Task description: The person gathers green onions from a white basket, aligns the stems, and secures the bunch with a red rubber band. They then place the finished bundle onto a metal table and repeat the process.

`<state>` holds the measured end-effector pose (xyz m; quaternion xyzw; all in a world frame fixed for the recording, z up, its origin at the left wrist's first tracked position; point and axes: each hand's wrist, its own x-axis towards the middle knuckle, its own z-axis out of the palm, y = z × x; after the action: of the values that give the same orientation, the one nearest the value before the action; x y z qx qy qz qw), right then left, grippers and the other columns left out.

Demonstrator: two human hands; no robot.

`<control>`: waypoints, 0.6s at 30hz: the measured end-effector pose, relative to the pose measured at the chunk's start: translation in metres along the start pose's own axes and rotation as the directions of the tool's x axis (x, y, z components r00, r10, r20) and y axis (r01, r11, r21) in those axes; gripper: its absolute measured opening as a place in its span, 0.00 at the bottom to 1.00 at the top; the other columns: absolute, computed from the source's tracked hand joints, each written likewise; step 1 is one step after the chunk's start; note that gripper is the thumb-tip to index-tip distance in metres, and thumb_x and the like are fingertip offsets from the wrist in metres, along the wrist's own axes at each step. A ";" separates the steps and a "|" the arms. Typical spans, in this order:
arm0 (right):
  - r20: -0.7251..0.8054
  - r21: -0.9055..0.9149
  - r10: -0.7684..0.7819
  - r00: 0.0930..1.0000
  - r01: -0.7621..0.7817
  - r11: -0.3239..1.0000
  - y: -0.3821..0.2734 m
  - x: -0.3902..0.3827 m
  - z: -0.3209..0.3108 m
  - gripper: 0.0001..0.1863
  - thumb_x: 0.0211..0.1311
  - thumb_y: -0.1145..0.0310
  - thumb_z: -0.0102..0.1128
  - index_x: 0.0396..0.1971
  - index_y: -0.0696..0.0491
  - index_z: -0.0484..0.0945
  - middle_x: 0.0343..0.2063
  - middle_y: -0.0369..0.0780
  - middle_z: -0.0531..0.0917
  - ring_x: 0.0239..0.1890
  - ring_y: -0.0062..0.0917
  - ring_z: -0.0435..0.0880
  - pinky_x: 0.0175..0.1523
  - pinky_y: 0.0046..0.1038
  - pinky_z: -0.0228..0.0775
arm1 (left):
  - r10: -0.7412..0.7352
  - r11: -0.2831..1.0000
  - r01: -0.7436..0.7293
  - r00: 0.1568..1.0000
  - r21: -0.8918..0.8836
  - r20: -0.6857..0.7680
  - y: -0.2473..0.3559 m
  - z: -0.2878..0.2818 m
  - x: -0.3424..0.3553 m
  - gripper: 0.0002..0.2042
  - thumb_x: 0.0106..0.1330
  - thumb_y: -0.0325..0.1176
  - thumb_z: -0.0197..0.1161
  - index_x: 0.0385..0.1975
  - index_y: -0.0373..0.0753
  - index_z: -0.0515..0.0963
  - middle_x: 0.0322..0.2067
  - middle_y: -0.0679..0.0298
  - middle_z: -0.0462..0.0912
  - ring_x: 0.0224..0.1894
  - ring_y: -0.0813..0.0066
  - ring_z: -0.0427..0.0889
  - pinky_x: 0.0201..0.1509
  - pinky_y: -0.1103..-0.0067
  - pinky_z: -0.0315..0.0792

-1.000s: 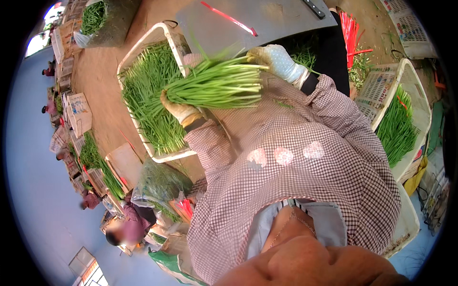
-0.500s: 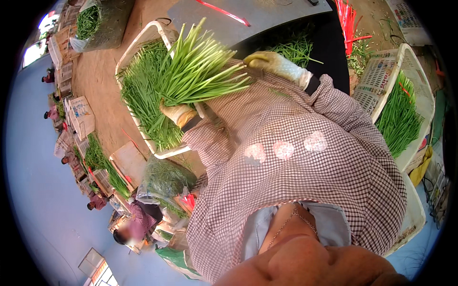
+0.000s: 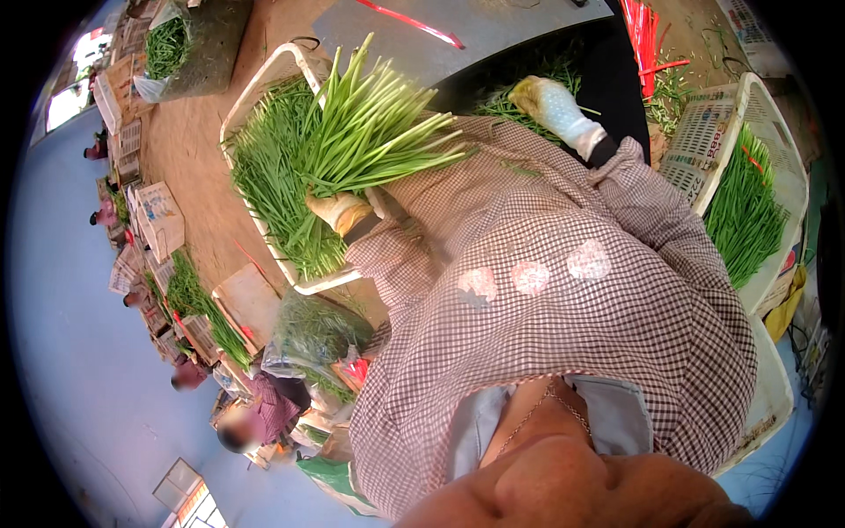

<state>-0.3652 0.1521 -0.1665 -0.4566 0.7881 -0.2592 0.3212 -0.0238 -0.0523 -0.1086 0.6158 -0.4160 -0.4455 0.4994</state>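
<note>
My left hand [image 3: 339,209], in a stained pale glove, grips a fanned bunch of green chives [image 3: 383,132], long pale stems toward the upper right, over a white basket [image 3: 304,286] full of more chives [image 3: 273,176]. My right hand [image 3: 550,110], in a dotted pale glove with yellowed fingers, is away from the bunch, just above loose green scraps [image 3: 493,107] on a dark surface. Its fingers are curled; what is in them, if anything, is hidden.
A grey board [image 3: 396,44] with a red strip [image 3: 414,25] lies ahead. Right are red strips [image 3: 642,44] and another basket [image 3: 753,97] of chives. Left are a greens-filled bag [image 3: 167,48], a clear bag [image 3: 312,330], crates [image 3: 158,216] and several co-workers [image 3: 264,409].
My right hand has left the stem ends and moved rightward over the scraps. The bunch in my left hand has tilted up and fanned out over the basket.
</note>
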 end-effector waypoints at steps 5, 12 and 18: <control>-0.159 -0.356 -0.315 0.936 0.243 0.902 0.027 0.011 0.056 0.27 0.59 0.55 0.64 0.56 0.51 0.77 0.58 0.49 0.76 0.54 0.44 0.79 0.59 0.37 0.72 | 0.046 0.998 -0.044 0.997 -0.036 0.067 -0.015 -0.012 0.025 0.18 0.68 0.32 0.57 0.55 0.31 0.69 0.48 0.51 0.81 0.45 0.63 0.83 0.50 0.72 0.78; -0.153 0.355 -0.213 0.965 0.255 0.899 -0.046 0.008 0.020 0.24 0.64 0.54 0.62 0.53 0.55 0.79 0.48 0.47 0.83 0.51 0.34 0.83 0.55 0.32 0.74 | 0.283 0.852 -0.273 0.958 0.447 0.046 0.017 0.005 -0.023 0.23 0.64 0.23 0.61 0.59 0.28 0.64 0.49 0.48 0.81 0.46 0.59 0.83 0.49 0.72 0.79; 0.008 0.797 -0.292 0.956 0.171 0.579 -0.137 0.024 -0.003 0.21 0.67 0.51 0.60 0.50 0.51 0.81 0.37 0.36 0.84 0.40 0.21 0.80 0.47 0.23 0.74 | -0.172 0.892 0.178 0.984 -0.416 0.051 0.031 0.015 -0.014 0.23 0.74 0.46 0.41 0.58 0.36 0.69 0.58 0.54 0.76 0.57 0.57 0.75 0.62 0.62 0.71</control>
<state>-0.3007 0.0702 -0.0753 -0.3841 0.5021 -0.5867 0.5061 -0.0443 -0.0475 -0.0777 0.5264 -0.2567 -0.5712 0.5750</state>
